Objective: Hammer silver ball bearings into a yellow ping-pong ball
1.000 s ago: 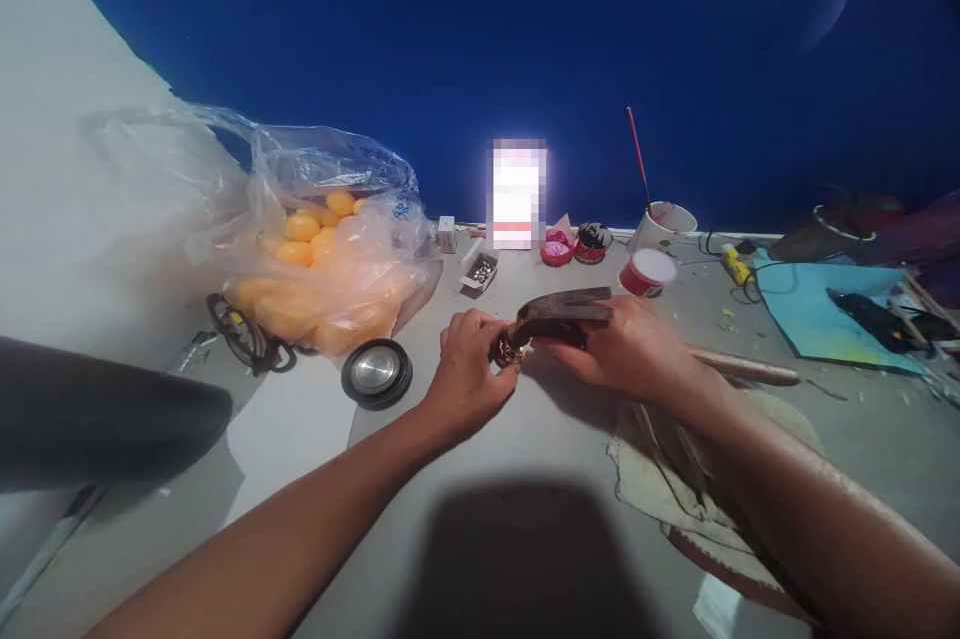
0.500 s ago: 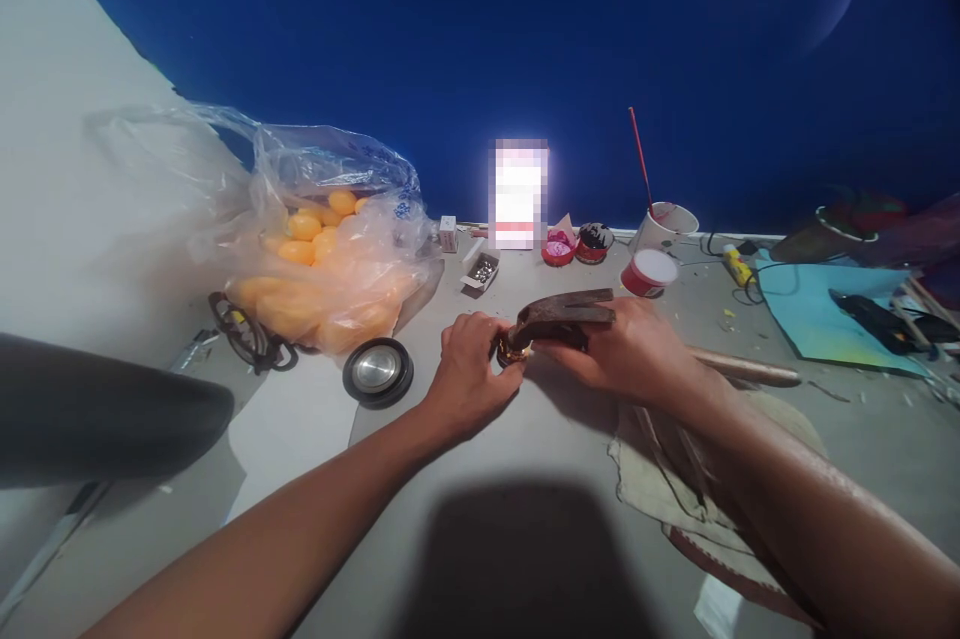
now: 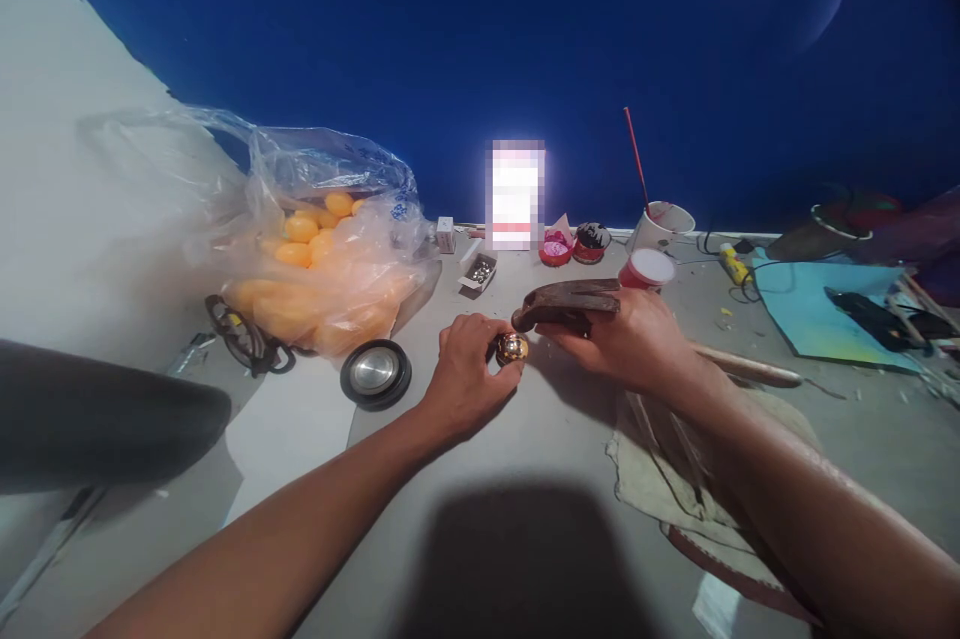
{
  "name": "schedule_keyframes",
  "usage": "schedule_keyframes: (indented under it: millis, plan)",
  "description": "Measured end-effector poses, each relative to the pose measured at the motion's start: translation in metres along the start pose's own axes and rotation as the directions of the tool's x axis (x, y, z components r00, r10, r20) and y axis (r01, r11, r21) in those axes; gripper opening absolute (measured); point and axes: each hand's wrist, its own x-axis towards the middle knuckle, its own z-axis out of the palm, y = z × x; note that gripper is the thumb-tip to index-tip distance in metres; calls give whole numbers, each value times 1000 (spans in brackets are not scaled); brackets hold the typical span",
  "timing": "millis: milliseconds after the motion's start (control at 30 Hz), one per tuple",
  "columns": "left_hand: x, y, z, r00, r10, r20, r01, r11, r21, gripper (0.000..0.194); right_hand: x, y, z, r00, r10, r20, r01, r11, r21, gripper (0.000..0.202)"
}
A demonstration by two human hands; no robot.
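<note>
Golden, shiny, rounded piece (image 3: pixel 513 349) on the worktop (image 3: pixel 457 489), between the two hands; used as the landmark here.

Left hand (image 3: pixel 471 367): on the piece's left side, thumb and forefinger parted only by its width, pinching it from the far and near edges. Other fingers bent, bunched together.

Right hand (image 3: pixel 637 334): right of the piece, closed round a hammer (image 3: pixel 570 299) near its head; the hammer head partly hides these fingers. Claw points right, away from the piece; striking end just over the piece's far edge, contact or gap unclear. Wooden handle runs out right beyond the wrist.

Left of the piece: black round object with silver centre (image 3: pixel 374 372); farther off, a clear plastic bag (image 3: pixel 330 264) of yellow-orange ovals.

Beyond the piece: open small box (image 3: pixel 478 273) of metal bits, near a bright upright panel, blurred.

Beyond and right of the piece: red tub with white top (image 3: pixel 648 269); white cup (image 3: pixel 667 219) with red stick.

Nearer and right of the piece: pale cloth (image 3: pixel 637 464) under the forearm.
</note>
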Motion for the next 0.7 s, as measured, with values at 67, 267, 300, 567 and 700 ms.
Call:
schedule_keyframes:
  millis: [67, 267, 300, 567, 700]
  plan:
    - [0, 0, 0, 1000, 6, 0, -6, 1000, -22, 23, 2, 5, 4, 999, 42, -12, -42, 999, 3, 37]
    - [-1, -1, -3, 1000, -3, 8, 4, 996, -85, 24, 13, 17, 17, 994, 80, 77, -80, 997, -3, 20]
    - [0, -1, -3, 1000, -8, 9, 8, 996, -92, 24, 14, 18, 19, 993, 79, 86, -78, 997, -16, 19]
    - [0, -5, -4, 999, -31, -16, 29, 987, -159, 30, 18, 22, 27, 983, 56, 175, -55, 998, -10, 14]
    - [-1, -6, -3, 998, -49, -26, 43, 980, -194, 29, 16, 25, 20, 986, -87, 141, 79, 995, 64, 8]
